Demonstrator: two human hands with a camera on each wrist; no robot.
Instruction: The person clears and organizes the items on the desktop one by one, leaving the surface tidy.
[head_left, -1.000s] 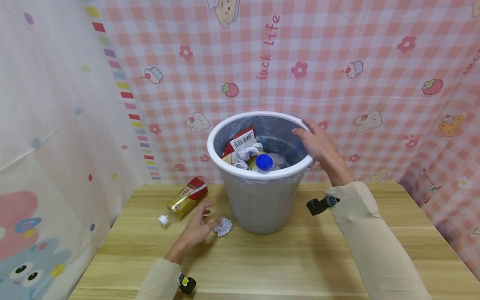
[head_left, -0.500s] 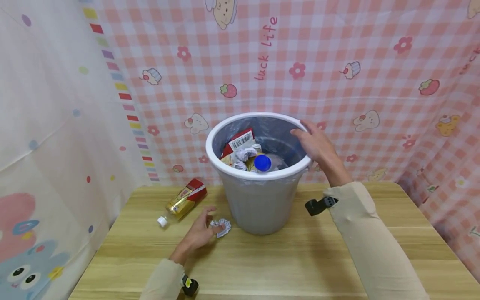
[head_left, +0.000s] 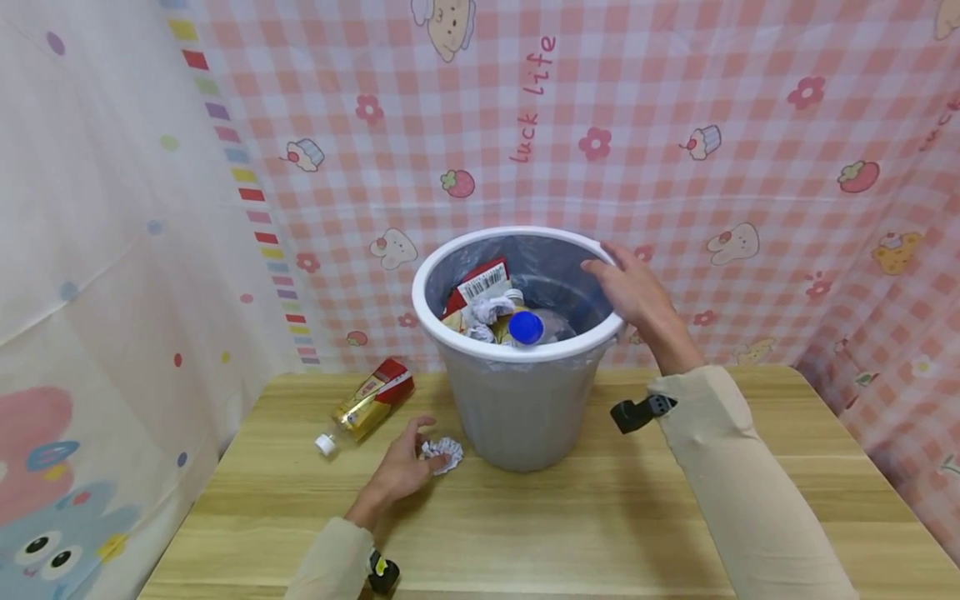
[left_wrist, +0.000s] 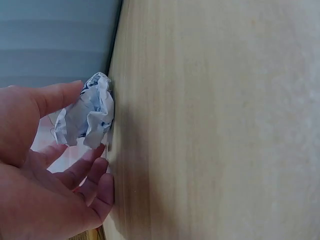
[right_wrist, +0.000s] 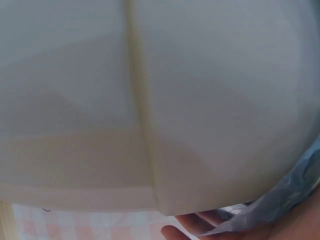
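Note:
My left hand [head_left: 405, 468] is low over the wooden table, beside a crumpled ball of white paper [head_left: 444, 455]. In the left wrist view, the thumb [left_wrist: 60, 96] is right at one side of the paper ball [left_wrist: 90, 112], and the other fingers are spread loosely along its lower side. My right hand [head_left: 637, 290] grips the right rim of a grey trash bin [head_left: 517, 408], thumb inside and fingers outside. The right wrist view shows the bin's wall [right_wrist: 75, 100] close up, with fingers [right_wrist: 195, 224] by a fold of the plastic liner [right_wrist: 280, 200].
The bin, with its white rim [head_left: 517, 353], contains a blue-capped bottle [head_left: 526, 327], a red carton-like piece [head_left: 483, 279] and crumpled paper [head_left: 491, 310]. Left of it, a clear bottle with a red and yellow label [head_left: 371, 400] lies on the table [head_left: 645, 533]. Patterned curtains surround the table.
My left hand has shifted slightly right and down, bringing its thumb over the front of the paper ball. The right hand keeps its hold on the bin's rim.

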